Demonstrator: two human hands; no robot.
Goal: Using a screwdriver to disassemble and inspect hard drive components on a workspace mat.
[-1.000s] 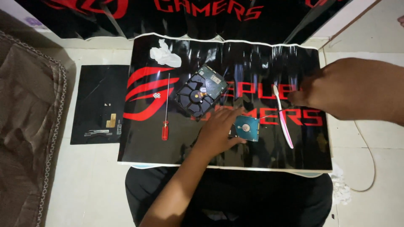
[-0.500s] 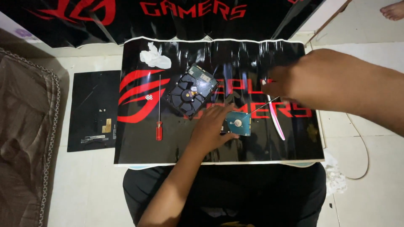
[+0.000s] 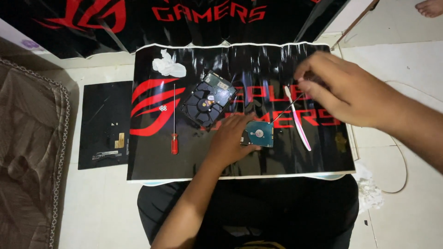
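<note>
A glossy black-and-red mat [image 3: 240, 157] covers the bench; near its middle lies a large hard drive [image 3: 208, 98], with a red-handled screwdriver [image 3: 174, 121] left of it. Just right of that drive, the left hand [image 3: 229, 140] presses flat on a small hard drive [image 3: 259, 133], while the right hand [image 3: 341, 90] pinches a thin screwdriver [image 3: 287, 109] beside a pink toothbrush [image 3: 297, 121].

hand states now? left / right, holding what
Left hand: open, resting flat against the small hard drive, not gripping it.
Right hand: fingers pinched on a thin screwdriver whose tip points at that drive.
</note>
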